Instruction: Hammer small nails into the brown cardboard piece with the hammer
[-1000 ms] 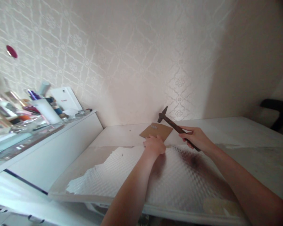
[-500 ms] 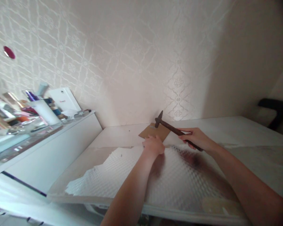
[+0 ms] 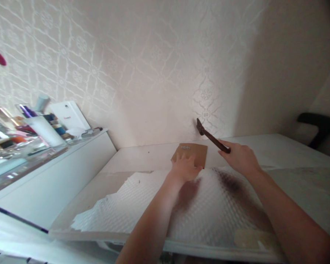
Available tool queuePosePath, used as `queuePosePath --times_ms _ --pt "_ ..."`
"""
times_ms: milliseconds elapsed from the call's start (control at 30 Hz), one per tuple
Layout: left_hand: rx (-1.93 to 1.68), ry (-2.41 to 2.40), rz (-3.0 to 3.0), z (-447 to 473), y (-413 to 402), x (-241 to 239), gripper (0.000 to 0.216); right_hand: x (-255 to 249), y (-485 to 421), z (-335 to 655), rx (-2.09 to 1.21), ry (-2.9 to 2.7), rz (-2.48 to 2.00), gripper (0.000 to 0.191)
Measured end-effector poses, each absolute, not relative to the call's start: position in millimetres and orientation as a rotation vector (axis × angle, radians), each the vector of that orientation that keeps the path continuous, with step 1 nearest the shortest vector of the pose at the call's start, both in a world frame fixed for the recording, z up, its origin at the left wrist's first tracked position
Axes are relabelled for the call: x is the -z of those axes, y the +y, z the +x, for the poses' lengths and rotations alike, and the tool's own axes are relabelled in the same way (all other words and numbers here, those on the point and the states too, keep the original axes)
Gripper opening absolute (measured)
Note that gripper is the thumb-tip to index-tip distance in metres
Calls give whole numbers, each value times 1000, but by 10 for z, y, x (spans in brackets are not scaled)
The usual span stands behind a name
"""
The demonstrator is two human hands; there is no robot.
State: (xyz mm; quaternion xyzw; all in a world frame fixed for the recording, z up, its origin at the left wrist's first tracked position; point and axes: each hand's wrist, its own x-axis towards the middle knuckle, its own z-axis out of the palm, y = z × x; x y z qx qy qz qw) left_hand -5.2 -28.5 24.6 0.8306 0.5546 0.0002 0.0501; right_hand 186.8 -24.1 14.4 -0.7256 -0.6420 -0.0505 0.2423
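Note:
My right hand (image 3: pixel 240 157) is closed round the handle of a hammer (image 3: pixel 214 140). Its dark head is raised near the wall, above and to the right of a brown cardboard piece (image 3: pixel 199 152). My left hand (image 3: pixel 184 167) lies on the near part of that cardboard with its fingers spread. Small pale marks or bits (image 3: pixel 185 147) show near the cardboard's far edge, too small to make out. White textured sheeting (image 3: pixel 206 212), like bubble wrap, covers the table under both forearms.
To the left, a white cabinet (image 3: pixel 79 179) carries a crowd of bottles and tubes, with a white box (image 3: pixel 70 116) against the wall. The patterned wall (image 3: pixel 159 73) rises behind the table (image 3: pixel 137 156). A dark chair part (image 3: pixel 316 123) stands at the right.
The hammer has swung up and to the right, away from the cardboard. The cardboard has turned and sits farther right in view, and my left hand's fingers now spread over it.

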Motion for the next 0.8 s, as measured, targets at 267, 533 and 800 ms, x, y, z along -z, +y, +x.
queuePosePath --times_ms 267,533,800 --pt "209 1894 2558 50 -408 -218 60 -183 -298 1874 160 -1663 -2210 47" --pt "12 1922 2550 65 -412 -221 51 -166 -309 1922 179 -1573 -2257 47" --pt "121 1980 2418 12 -296 -154 53 -140 -279 1954 127 -1581 -2276 48"
